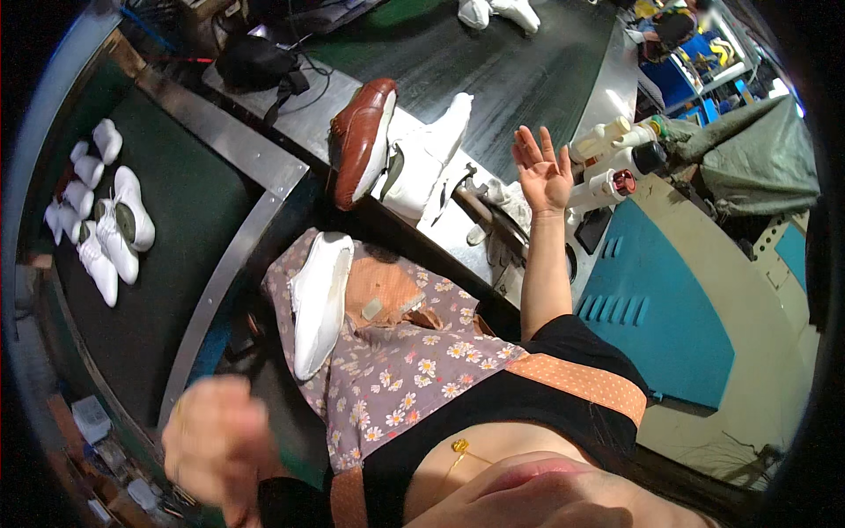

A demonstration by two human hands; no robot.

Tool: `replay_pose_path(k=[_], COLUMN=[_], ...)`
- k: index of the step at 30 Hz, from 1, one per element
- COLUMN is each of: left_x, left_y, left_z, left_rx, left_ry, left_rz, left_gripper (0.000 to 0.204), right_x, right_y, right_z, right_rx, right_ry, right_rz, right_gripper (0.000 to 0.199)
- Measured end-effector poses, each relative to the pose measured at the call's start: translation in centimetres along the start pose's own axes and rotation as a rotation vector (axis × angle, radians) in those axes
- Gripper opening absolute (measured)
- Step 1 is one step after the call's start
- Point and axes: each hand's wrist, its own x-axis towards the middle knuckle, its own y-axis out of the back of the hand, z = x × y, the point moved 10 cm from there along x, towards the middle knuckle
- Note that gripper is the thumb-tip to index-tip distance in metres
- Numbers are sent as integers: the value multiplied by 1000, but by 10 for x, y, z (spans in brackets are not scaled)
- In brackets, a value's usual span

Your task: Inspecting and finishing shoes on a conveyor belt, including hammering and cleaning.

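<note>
My right hand [544, 176] is raised over the right edge of the bench, palm showing and fingers apart, holding nothing. At lower left, motion smears my left hand [218, 440]; its fingers look curled but cannot be made out. A white shoe [321, 304] lies on my flowered apron [396, 396], touched by neither hand. On the bench's metal edge [255, 97] a brown shoe with a white sole [363, 141] rests tilted beside a white shoe-like piece [431, 163]. Closest to my right hand are white bottles [607, 189], one with a red cap and another with a black one.
A dark green belt [493, 79] runs ahead, with white shoes [497, 13] at its far end. Several white shoes [114, 229] sit on the left belt [189, 185]. Crumpled gloves [506, 207] lie near the bottles. A teal panel [660, 317] and grey-green cloth [757, 158] stand at right.
</note>
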Motion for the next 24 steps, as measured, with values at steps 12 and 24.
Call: replay_pose_path(k=[12, 24], left_x=[-19, -42], left_y=[-161, -272], left_z=[-234, -290], left_rx=[-117, -731], left_ry=[722, 1040], left_rz=[-202, -207], left_gripper=[32, 14], right_x=[-48, -95], right_y=[-86, -129], right_z=[2, 43], right_rx=[-241, -568], right_ry=[35, 8], right_rz=[-260, -524], right_gripper=[63, 73])
